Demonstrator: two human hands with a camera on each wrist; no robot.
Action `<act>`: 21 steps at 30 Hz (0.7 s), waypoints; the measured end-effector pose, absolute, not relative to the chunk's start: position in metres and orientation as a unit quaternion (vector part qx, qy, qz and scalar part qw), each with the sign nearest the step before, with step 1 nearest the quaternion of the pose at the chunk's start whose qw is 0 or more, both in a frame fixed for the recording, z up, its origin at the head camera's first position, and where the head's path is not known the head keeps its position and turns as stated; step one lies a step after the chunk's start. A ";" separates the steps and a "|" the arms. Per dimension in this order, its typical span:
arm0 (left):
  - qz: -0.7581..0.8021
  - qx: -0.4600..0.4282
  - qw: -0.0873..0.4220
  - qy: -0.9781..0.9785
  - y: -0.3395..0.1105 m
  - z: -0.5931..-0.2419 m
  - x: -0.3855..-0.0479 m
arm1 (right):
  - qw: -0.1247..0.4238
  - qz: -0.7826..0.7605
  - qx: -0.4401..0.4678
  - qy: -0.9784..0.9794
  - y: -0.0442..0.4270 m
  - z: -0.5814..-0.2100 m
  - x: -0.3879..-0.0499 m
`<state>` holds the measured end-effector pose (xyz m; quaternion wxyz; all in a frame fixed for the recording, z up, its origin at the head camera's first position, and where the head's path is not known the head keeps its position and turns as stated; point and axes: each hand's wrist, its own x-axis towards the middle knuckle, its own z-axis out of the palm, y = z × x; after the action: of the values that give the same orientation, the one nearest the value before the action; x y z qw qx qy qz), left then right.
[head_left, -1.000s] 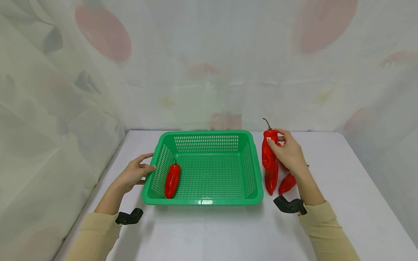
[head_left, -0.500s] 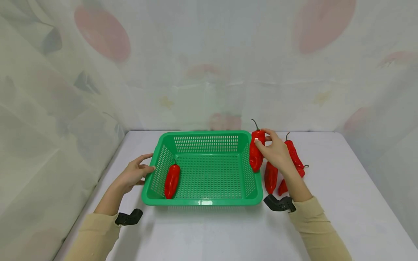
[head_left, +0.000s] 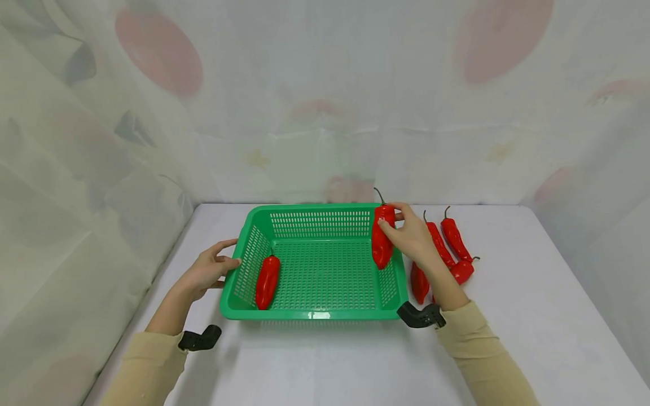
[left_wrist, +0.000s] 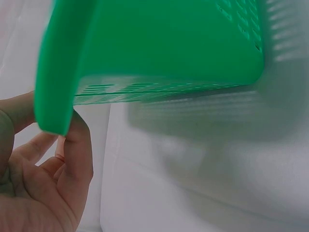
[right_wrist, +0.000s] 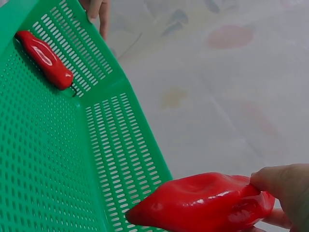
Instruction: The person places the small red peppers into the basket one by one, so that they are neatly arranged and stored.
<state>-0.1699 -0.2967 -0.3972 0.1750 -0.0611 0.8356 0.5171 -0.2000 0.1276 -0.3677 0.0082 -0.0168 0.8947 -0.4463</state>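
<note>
My right hand (head_left: 412, 235) pinches a long red pepper (head_left: 382, 239) near its stem end, over the right side of a green plastic basket (head_left: 315, 314). The pepper's tip points down, its stem up. In the right wrist view the thumb presses on the glossy pepper (right_wrist: 203, 205). At the basket's left side, my left hand (head_left: 205, 268) grips the rim between thumb and fingers; the left wrist view shows the rim (left_wrist: 60, 82) between them. Another red pepper (head_left: 267, 282) lies inside, along the left wall.
Several more red peppers (head_left: 455, 239) lie on the white table (head_left: 315, 361) right of the basket, partly behind my right forearm. A pale patterned sheet (head_left: 325, 84) hangs behind the table and along its sides.
My right hand has carried its pepper leftward, from above the other peppers across the basket's right rim to over the inside. My left hand and the basket stay in place.
</note>
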 end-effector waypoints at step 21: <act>0.516 -0.060 0.177 0.836 -0.297 -0.397 -0.170 | 0.046 -0.468 -0.057 0.881 0.093 -0.374 -0.207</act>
<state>-0.1697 -0.2969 -0.3968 0.1770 -0.0598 0.8360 0.5159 -0.2070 0.0934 -0.3743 0.0459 -0.0565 0.8805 -0.4684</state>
